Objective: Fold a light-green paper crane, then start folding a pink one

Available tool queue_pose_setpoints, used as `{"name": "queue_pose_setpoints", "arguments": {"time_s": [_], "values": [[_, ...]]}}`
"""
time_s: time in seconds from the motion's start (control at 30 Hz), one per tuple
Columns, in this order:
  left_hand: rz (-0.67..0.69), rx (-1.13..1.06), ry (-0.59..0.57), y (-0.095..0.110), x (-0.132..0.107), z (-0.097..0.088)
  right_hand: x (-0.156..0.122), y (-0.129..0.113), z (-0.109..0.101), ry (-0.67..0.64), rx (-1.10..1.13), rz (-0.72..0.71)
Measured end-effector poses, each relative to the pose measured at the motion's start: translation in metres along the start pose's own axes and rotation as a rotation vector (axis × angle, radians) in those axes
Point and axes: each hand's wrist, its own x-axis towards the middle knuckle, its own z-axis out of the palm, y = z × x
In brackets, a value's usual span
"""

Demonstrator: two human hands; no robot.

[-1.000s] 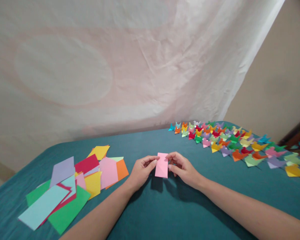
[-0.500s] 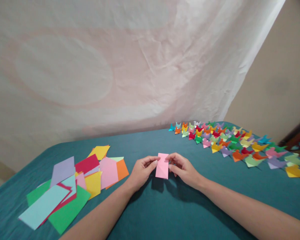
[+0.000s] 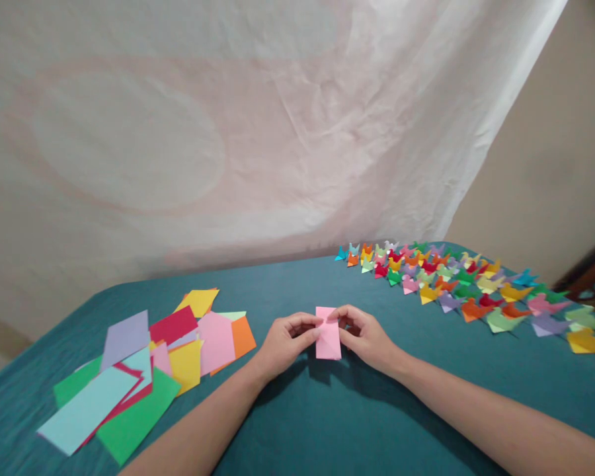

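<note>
A small pink folded paper [image 3: 329, 342], a narrow upright rectangle with crease lines, is held just above the cloth in the middle of the table. My left hand [image 3: 290, 344] pinches its left edge between thumb and fingers. On the other side my right hand [image 3: 364, 336] grips the right edge, its index finger lying over the upper part. Both hands are closed on the same paper, and its shadow falls on the cloth below. The fingertips behind the paper are hidden.
Loose coloured paper sheets [image 3: 139, 410] lie overlapping on the left of the teal tablecloth [image 3: 297, 423]. Rows of folded paper birds [image 3: 446, 284] in many colours stand on the right. Behind the table hangs a pale curtain [image 3: 277, 132].
The pink paper has shifted slightly to the right and down between my hands. My left fingers reach a little further over its left edge.
</note>
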Motion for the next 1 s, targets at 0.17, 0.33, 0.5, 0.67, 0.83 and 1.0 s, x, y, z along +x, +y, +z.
{"name": "queue_pose_setpoints", "arguments": {"time_s": [0.17,0.33,0.5,0.67,0.83,1.0], "values": [[0.031,0.079,-0.028,-0.0043,-0.0005,-0.0023,-0.0004,0.0,-0.0002,-0.028,0.003,0.018],[0.036,0.11,-0.014,-0.006,-0.0004,-0.0025,0.0001,-0.001,-0.0005,-0.021,-0.046,-0.001],[0.026,0.107,0.015,-0.0036,-0.0001,-0.0014,0.0009,-0.0032,-0.0016,-0.003,-0.114,-0.05],[0.011,0.072,0.034,-0.0029,0.0,-0.0013,0.0015,-0.0072,-0.0014,0.017,-0.141,-0.062],[-0.035,-0.008,0.03,-0.0042,0.001,0.0004,0.0021,-0.0075,-0.0023,0.05,-0.135,-0.071],[-0.058,-0.022,0.051,-0.0036,0.0019,0.0014,0.0022,-0.0042,-0.0044,0.093,-0.157,-0.066]]}}
